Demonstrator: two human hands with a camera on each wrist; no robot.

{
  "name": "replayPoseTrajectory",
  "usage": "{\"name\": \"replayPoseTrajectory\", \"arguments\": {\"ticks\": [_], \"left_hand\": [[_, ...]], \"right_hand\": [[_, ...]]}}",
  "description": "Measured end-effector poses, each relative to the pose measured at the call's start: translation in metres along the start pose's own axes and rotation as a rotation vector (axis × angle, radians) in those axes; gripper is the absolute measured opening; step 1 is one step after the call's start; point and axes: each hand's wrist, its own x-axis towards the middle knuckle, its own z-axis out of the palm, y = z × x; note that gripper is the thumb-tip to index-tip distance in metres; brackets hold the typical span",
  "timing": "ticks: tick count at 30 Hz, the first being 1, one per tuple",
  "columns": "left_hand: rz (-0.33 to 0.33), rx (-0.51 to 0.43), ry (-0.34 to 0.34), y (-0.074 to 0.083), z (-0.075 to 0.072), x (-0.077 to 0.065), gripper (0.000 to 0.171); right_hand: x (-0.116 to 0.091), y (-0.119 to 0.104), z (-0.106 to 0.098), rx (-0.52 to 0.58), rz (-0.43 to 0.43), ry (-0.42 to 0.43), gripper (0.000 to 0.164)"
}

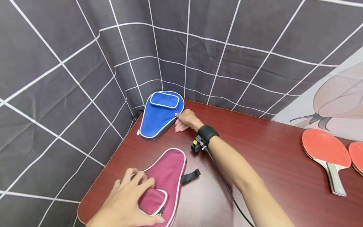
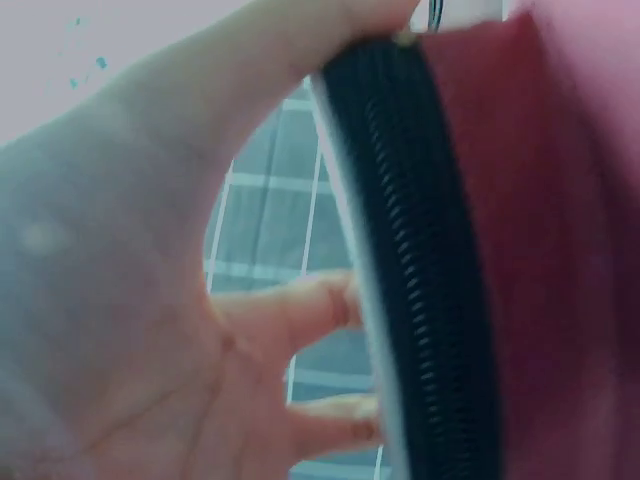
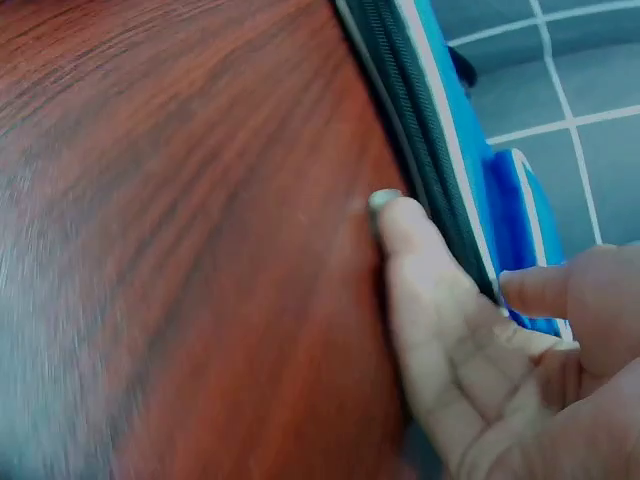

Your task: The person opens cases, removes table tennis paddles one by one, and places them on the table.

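Blue case (image 1: 158, 118) lay narrow end nearward; right hand (image 1: 185, 119) touched its right edge, fingers (image 3: 412, 240) straight; left hand (image 1: 124, 192) spread over maroon case (image 1: 168, 165), nearward.

A red-brown table (image 1: 255, 142) in a grey corner.
Wrinkly cloth (image 1: 167, 44) with white lines goes from 8 to 2 o'clock, a pink flower (image 1: 340, 91) shows at 3, and the table shines at 6.

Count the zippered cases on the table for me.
2: the blue case at the far corner of the table, touched by the right hand; the maroon case nearer, partly covered by the left hand.
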Motion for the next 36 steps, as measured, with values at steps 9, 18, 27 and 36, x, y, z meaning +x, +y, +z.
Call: {"name": "replayPoseTrajectory", "arguments": {"ticks": [9,18,27,36], "left_hand": [[-0.007,0.078,0.026,0.042,0.020,0.058,0.104],[0.039,0.043,0.008,0.079,0.037,0.141,0.103],[-0.009,0.129,0.062,0.116,0.059,0.210,0.099],[0.049,0.039,-0.075,0.110,0.051,0.226,0.104]], "right_hand": [[-0.095,0.031,-0.081,-0.054,-0.257,0.101,0.050],[-0.223,0.108,-0.105,-0.133,-0.334,0.223,0.032],[-0.250,0.156,-0.066,-0.262,-0.296,0.202,0.016],[-0.239,0.160,-0.061,-0.467,-0.261,0.458,0.018]]}}
